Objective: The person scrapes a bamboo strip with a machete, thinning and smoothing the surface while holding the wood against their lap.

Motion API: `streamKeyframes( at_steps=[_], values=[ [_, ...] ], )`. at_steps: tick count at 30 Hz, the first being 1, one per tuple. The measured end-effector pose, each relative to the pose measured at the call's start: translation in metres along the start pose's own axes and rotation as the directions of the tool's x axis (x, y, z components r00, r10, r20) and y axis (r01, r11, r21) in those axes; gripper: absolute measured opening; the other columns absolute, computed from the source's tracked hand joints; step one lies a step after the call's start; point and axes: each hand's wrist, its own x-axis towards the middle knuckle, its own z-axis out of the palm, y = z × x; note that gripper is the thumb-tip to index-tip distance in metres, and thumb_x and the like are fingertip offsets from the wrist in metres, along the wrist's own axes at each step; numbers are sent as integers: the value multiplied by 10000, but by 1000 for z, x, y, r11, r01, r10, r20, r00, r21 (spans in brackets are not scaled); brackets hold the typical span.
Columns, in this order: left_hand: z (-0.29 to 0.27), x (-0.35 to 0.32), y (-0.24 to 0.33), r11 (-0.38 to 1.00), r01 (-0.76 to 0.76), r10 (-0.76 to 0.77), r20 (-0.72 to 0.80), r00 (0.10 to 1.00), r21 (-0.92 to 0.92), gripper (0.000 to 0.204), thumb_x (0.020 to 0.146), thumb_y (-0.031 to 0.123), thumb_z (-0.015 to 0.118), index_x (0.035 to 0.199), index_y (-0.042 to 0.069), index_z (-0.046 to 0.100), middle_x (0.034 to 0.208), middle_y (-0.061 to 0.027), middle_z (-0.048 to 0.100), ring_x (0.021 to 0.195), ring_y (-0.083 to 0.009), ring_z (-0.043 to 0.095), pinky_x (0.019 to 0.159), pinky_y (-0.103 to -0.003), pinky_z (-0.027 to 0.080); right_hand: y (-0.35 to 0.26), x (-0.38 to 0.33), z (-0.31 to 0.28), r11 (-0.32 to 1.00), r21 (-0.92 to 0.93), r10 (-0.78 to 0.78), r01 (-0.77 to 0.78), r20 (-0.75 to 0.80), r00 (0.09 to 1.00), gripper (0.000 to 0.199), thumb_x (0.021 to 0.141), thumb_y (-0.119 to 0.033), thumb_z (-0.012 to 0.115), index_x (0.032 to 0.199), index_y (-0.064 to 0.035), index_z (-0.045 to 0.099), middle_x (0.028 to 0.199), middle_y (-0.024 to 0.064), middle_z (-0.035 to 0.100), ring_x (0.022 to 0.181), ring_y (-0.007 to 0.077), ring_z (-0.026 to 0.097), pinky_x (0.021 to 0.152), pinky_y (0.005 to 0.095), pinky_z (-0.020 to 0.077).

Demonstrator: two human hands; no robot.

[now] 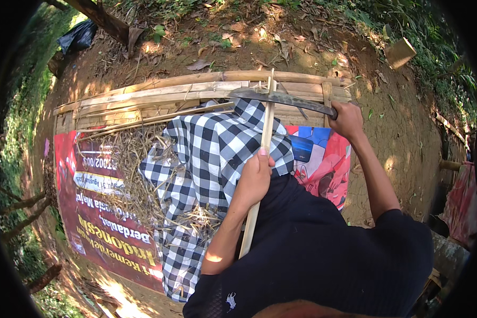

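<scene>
My left hand (255, 177) is closed around a long, pale bamboo strip (268, 127), which runs from beside my torso up past the far slats. In my right hand (347, 120) is the handle of a dark, curved machete (289, 99). Its blade points left and crosses the strip near the upper end; whether it cuts into the strip cannot be made out. Under my left forearm a black-and-white checked cloth (201, 138) covers my lap and spreads to the left. Thin shavings (196, 220) lie on the cloth.
I sit on a bamboo-slat platform (159, 87) with a red printed banner (111, 259) over it. More shavings (127, 153) and thin bamboo strips (159, 117) lie at left. Beyond are bare soil, a tree trunk (103, 21), a black plastic bag (78, 36) and a cut stump (400, 53).
</scene>
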Motion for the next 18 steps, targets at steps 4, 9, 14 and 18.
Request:
streamKeyframes(
  at_steps=[4, 9, 14, 18],
  values=[
    [0, -5, -5, 992, -102, 100, -22, 995, -72, 513, 1105, 429, 281, 914, 24, 532, 622, 43, 404, 493, -46, 368, 437, -237, 311, -47, -40, -16, 979, 162, -109, 121, -81, 991, 177, 694, -148, 710, 748, -71, 560, 684, 142, 630, 660, 382, 628, 609, 487, 482],
    [31, -31, 12, 974, -207, 203, 46, 978, 90, 542, 1107, 404, 285, 863, 3, 554, 637, -16, 469, 567, -98, 450, 529, -283, 378, -1, -11, -3, 938, 42, -324, 344, -246, 914, 148, 721, -150, 698, 739, -60, 582, 698, 161, 657, 686, 386, 662, 657, 516, 500],
    [25, -41, 7, 969, -238, 236, 53, 970, 57, 556, 1103, 434, 282, 908, 4, 575, 623, -2, 452, 538, -77, 434, 496, -262, 365, 54, 32, -13, 845, -106, 512, -524, -121, 850, 209, 793, -214, 649, 920, -63, 718, 830, 223, 705, 800, 419, 690, 738, 523, 541],
    [4, -18, 0, 976, 11, 12, 105, 994, -216, 523, 1098, 454, 305, 1018, 8, 567, 696, 24, 444, 524, -38, 408, 451, -211, 337, 22, -3, -15, 871, 175, 470, -459, -23, 883, 201, 778, -219, 660, 857, -43, 718, 729, 216, 668, 702, 404, 665, 658, 481, 507]
  ],
)
